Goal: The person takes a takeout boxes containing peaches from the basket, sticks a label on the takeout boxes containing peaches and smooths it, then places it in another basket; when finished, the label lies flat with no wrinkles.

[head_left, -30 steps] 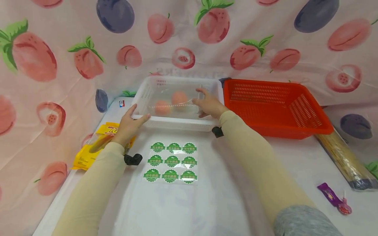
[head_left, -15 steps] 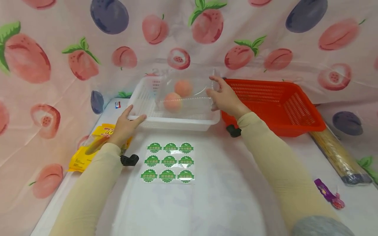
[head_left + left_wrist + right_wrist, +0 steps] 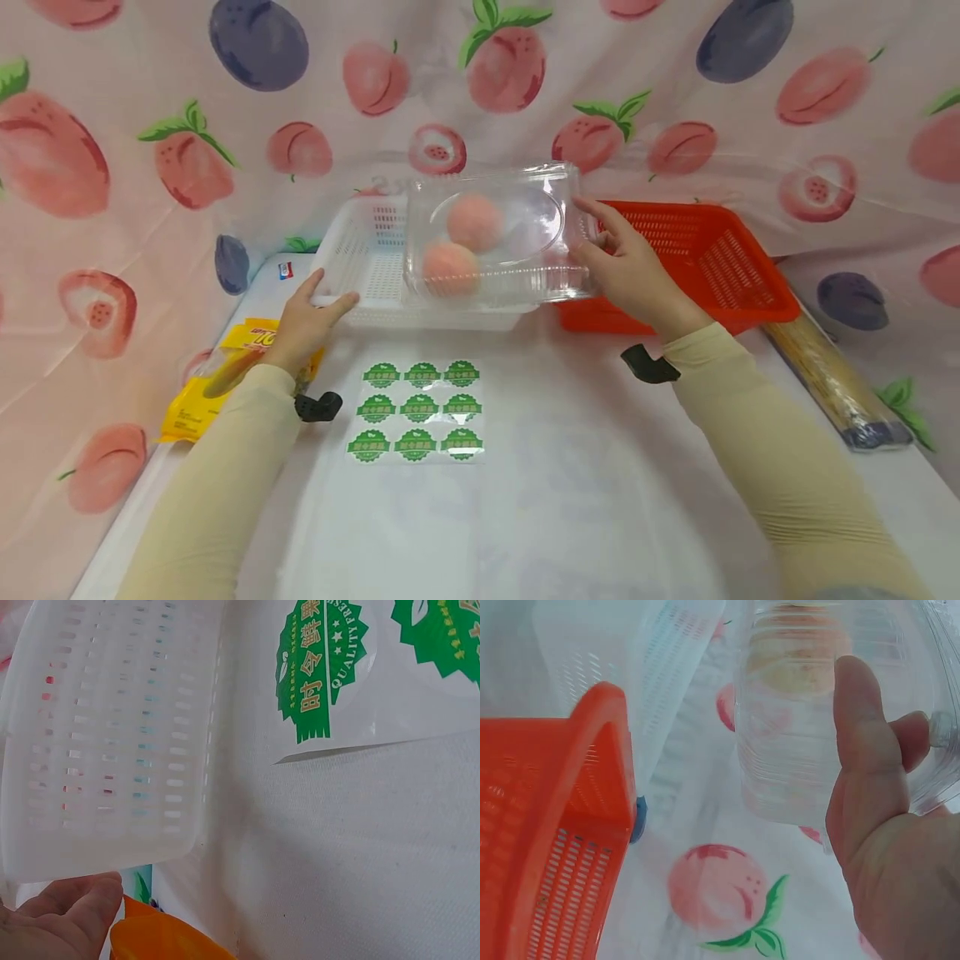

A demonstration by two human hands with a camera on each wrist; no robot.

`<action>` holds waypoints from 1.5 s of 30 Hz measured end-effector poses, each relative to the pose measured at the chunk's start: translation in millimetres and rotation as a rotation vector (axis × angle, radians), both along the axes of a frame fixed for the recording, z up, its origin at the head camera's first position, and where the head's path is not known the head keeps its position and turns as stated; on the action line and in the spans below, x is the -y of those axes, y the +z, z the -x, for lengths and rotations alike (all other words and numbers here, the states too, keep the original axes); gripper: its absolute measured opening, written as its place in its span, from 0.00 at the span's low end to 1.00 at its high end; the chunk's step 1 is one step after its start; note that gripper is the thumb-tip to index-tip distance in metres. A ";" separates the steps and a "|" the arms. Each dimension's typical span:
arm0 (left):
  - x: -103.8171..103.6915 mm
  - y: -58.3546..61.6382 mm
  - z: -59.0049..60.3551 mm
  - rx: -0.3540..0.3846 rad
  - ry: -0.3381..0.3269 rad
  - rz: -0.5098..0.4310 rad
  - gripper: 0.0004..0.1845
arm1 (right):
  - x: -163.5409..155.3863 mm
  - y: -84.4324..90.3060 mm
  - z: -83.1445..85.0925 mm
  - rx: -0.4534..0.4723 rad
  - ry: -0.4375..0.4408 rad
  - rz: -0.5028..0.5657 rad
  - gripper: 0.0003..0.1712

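A clear plastic clamshell box (image 3: 495,237) with two peach-coloured fruits (image 3: 474,222) inside hangs tilted above the white perforated basket (image 3: 367,250). My right hand (image 3: 626,267) grips the box by its right end; in the right wrist view the thumb (image 3: 862,727) presses on the clear box (image 3: 810,735). My left hand (image 3: 307,321) holds the near left corner of the white basket, and in the left wrist view its fingers (image 3: 67,919) sit under the white basket's (image 3: 112,735) rim.
An orange basket (image 3: 697,258) stands right of the white one. A sheet of green round stickers (image 3: 416,408) lies on the white table in front. A yellow packet (image 3: 217,383) lies at the left, a long bundle of sticks (image 3: 832,379) at the right. Fruit-print cloth hangs behind.
My right hand has lifted the clear box with the fruits out of the white basket, up and to the right. The left hand has stayed on the basket's corner.
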State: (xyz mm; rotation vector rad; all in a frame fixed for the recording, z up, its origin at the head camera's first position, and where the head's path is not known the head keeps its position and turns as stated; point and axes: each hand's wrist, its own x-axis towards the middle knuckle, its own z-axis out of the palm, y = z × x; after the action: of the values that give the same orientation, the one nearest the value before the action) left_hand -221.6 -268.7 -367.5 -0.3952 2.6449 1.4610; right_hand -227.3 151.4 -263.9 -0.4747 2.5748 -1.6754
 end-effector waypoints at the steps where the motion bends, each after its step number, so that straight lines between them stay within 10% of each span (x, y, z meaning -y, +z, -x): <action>1: -0.6 -0.4 0.0 0.002 0.001 0.002 0.60 | -4.6 -0.6 -5.6 -0.010 -0.004 -0.010 0.33; 28: -4.6 -4.0 -0.5 0.017 0.023 0.013 0.62 | -95.5 -91.6 -133.4 0.210 0.029 0.027 0.34; 45: -6.3 2.2 -2.9 0.025 0.011 0.026 0.62 | -132.8 -117.2 -111.6 0.339 -0.028 -0.122 0.37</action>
State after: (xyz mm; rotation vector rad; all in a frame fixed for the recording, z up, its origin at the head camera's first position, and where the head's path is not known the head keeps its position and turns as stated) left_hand -218.7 -262.5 -365.3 -0.4274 2.6490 1.4166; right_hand -115.7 284.2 -381.1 -0.1340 2.4224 -1.4475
